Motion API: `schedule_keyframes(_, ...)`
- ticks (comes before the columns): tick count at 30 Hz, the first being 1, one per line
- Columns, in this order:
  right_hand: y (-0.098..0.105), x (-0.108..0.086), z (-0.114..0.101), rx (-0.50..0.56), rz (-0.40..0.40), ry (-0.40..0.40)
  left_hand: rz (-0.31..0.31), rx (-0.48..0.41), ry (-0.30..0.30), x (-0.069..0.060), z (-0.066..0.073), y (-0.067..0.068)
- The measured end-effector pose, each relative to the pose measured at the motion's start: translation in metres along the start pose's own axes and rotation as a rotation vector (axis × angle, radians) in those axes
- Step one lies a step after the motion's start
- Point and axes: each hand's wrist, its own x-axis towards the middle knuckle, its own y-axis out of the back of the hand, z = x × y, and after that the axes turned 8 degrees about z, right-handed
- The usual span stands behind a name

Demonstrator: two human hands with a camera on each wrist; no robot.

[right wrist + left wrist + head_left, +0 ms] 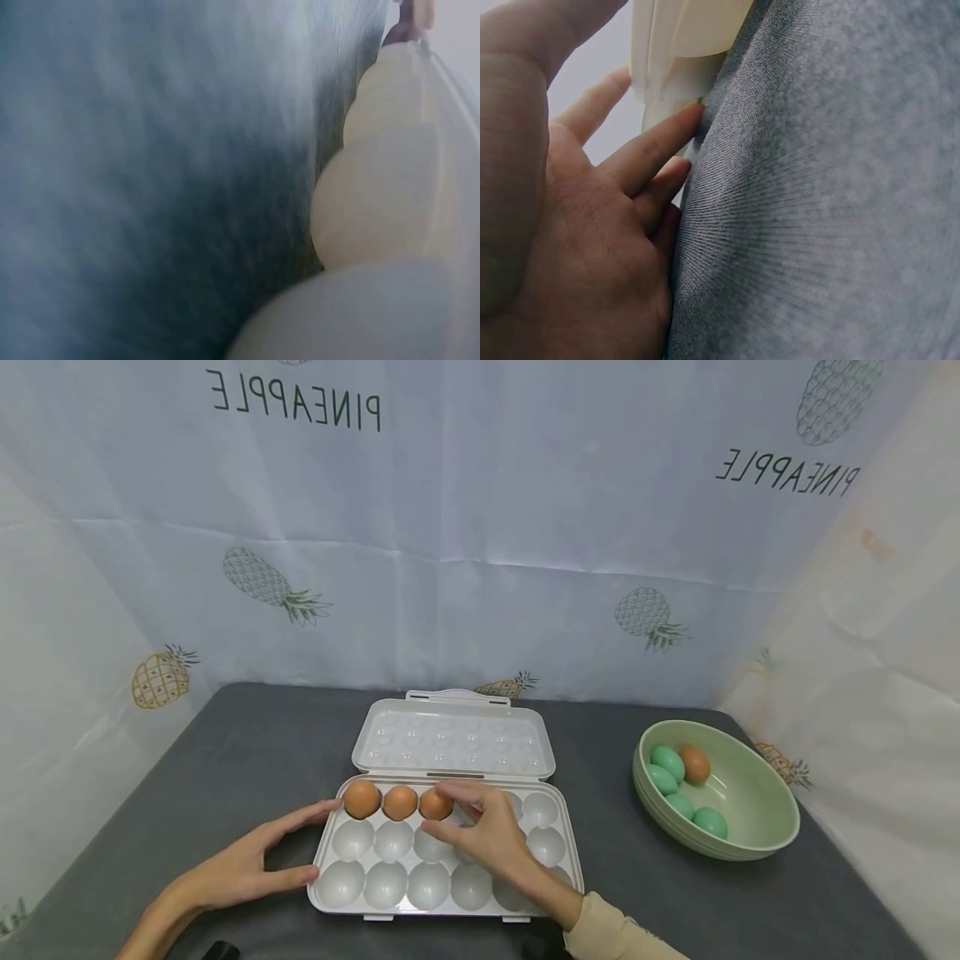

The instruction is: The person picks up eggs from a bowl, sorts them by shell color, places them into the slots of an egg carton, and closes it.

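Your right hand (491,837) had its grip clamped, thumb and fingers, on the third brown egg (432,806) from the left in the far row of the white egg tray (442,911). Your left hand (234,865) had its grip spread apart, fingertips touching the tray's left edge, while the green bowl (759,808) stood to the right on the counter (285,739).

A table (277,743) spread with dark grey woven cloth (825,225) carries an open white plastic egg box (386,885) and, right of that box and apart from it, a round light-green bowl (753,806).
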Motion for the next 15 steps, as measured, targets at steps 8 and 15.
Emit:
schedule_keyframes(8, 0.015, -0.014, -0.005, -0.058, 0.076, 0.025, 0.0, 0.01, -0.011, 0.001, -0.001, 0.002)
schedule_keyframes(15, 0.058, -0.021, -0.009, -0.081, 0.147, 0.051, 0.011, 0.017, -0.033, 0.002, -0.002, 0.0)
